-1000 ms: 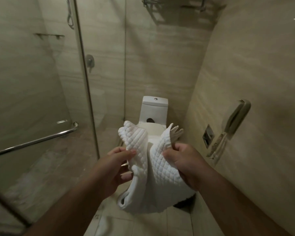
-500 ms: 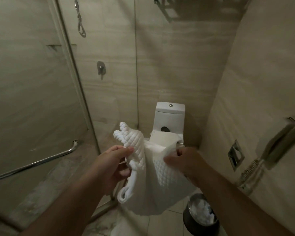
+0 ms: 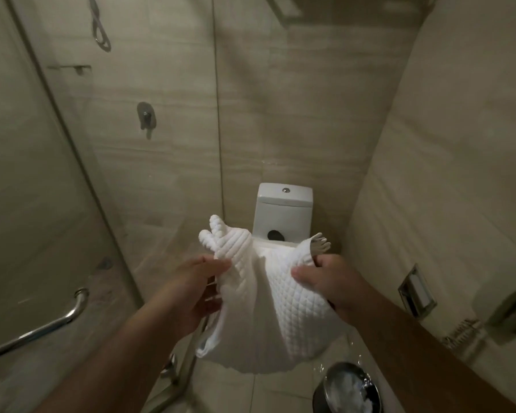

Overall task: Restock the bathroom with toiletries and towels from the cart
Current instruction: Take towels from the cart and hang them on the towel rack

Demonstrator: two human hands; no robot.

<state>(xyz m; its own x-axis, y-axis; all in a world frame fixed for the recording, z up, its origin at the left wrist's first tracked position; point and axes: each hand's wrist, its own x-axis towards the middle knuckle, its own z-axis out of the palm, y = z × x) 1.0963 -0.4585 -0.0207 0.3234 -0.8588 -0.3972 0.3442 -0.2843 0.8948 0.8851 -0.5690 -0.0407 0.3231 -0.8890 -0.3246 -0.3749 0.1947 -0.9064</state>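
Observation:
A white quilted towel (image 3: 283,311) hangs in the air in front of me, held between both hands. My left hand (image 3: 197,290) pinches its left edge with thumb and fingers. My right hand (image 3: 331,281) grips its right top edge, with a corner sticking up above the fist. The cloth sags in a loose fold between the two hands and hides the toilet seat behind it.
A white toilet (image 3: 283,213) stands against the back wall. A glass shower door (image 3: 72,180) with a chrome handle bar (image 3: 57,320) is at left. A round dark bin (image 3: 347,389) sits on the floor at lower right. A wall phone (image 3: 507,305) and recessed holder (image 3: 417,293) are on the right wall.
The view has shifted left and back, bringing the bin into sight. My right hand has regripped the towel's top edge, so its corner sticks up again; my left hand keeps its pinch.

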